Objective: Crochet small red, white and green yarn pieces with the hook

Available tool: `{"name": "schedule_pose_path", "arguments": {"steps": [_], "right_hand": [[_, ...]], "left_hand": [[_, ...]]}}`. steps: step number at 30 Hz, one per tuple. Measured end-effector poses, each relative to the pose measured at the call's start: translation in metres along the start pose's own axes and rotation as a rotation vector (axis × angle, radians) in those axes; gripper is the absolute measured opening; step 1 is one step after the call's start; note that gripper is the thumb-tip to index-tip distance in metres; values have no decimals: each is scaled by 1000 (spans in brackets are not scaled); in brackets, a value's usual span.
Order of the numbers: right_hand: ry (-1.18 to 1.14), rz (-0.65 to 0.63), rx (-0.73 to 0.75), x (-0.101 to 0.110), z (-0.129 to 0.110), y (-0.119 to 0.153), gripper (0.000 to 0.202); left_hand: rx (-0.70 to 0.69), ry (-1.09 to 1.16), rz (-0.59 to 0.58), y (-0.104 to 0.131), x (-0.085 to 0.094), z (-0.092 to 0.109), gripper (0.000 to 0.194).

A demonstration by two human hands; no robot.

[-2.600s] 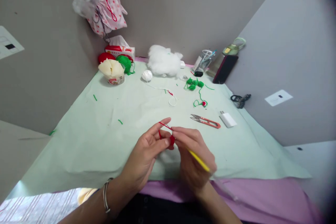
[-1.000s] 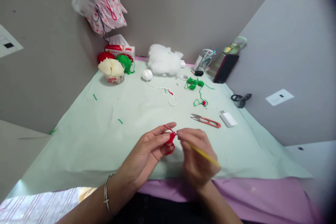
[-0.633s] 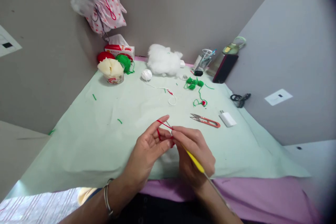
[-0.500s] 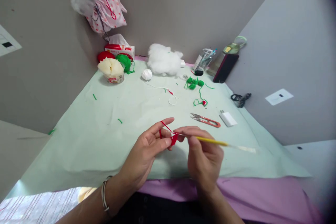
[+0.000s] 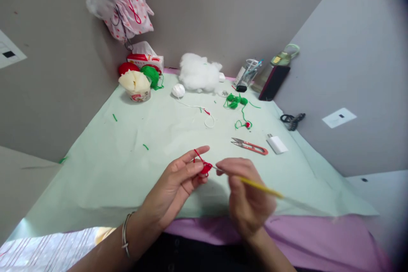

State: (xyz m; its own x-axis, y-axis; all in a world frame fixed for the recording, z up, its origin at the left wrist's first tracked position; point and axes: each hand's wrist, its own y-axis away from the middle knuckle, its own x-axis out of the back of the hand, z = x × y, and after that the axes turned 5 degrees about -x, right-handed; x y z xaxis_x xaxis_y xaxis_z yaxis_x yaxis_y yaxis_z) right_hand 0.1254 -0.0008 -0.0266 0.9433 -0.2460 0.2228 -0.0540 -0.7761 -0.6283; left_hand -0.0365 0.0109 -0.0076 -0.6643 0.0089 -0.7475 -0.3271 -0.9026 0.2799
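Note:
My left hand (image 5: 178, 180) pinches a small red crochet piece (image 5: 206, 168) between thumb and fingers. Red yarn (image 5: 198, 154) runs from the piece up over the raised index finger. My right hand (image 5: 250, 191) grips a crochet hook (image 5: 259, 185) with a yellow handle, its thin metal tip reaching left to the edge of the red piece. The hook's rear end is blurred by motion. Beyond the right hand lie orange-handled thread snips (image 5: 251, 147).
A white charger (image 5: 276, 143) sits right of the snips. Farther back are green crocheted pieces (image 5: 236, 101), a white yarn ball (image 5: 178, 90), white stuffing (image 5: 199, 73), a paper-lined tub (image 5: 137, 87), green yarn (image 5: 151, 75), a tissue box (image 5: 146, 59) and a leaning phone (image 5: 274, 83).
The red piece has turned in my left hand and shifted slightly left and down. My right hand has tilted the hook, its rear end swinging lower.

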Motion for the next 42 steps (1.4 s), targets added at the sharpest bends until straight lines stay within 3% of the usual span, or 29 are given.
{"name": "schedule_pose_path", "arguments": {"steps": [3, 5, 9, 13, 16, 18, 20, 23, 26, 29, 32, 35, 38, 42], "right_hand": [[-268, 29, -192, -1, -2, -7, 24], [-278, -25, -206, -3, -3, -10, 21], [-59, -53, -53, -7, -4, -5, 28], [237, -34, 166, -4, -1, 1, 36], [57, 42, 32, -1, -1, -3, 31], [-130, 66, -118, -1, -2, -6, 27], [-173, 33, -157, -3, -2, -6, 26], [73, -26, 6, -7, 2, 0, 32], [178, 29, 124, -6, 6, 2, 37], [-89, 125, -76, -3, 4, -5, 26], [-275, 88, -226, -2, 0, -11, 22], [-32, -15, -65, -6, -1, -6, 25], [115, 12, 99, -9, 1, 1, 36], [-180, 12, -158, -5, 1, -3, 21]], "left_hand": [[-53, -54, -7, 0, -1, 0, 46], [-123, -128, -3, 0, -2, -2, 46], [-192, -170, 25, -2, -4, -8, 45], [-83, -30, 25, -5, -3, -7, 42], [-32, 38, 37, -8, -1, -3, 40], [-69, 19, 43, -7, -1, -2, 38], [-160, -45, 58, -6, -2, -5, 39], [-230, -98, 58, -4, -4, -9, 43], [-75, -16, 2, -5, -3, -7, 40], [-5, 23, 11, -7, 0, -2, 31], [-157, -89, 48, -5, 0, -2, 31], [-297, -210, 46, -3, -2, -9, 46], [-228, -193, 12, -1, -4, -12, 48], [-101, -131, -27, -2, -5, -1, 43]]}}
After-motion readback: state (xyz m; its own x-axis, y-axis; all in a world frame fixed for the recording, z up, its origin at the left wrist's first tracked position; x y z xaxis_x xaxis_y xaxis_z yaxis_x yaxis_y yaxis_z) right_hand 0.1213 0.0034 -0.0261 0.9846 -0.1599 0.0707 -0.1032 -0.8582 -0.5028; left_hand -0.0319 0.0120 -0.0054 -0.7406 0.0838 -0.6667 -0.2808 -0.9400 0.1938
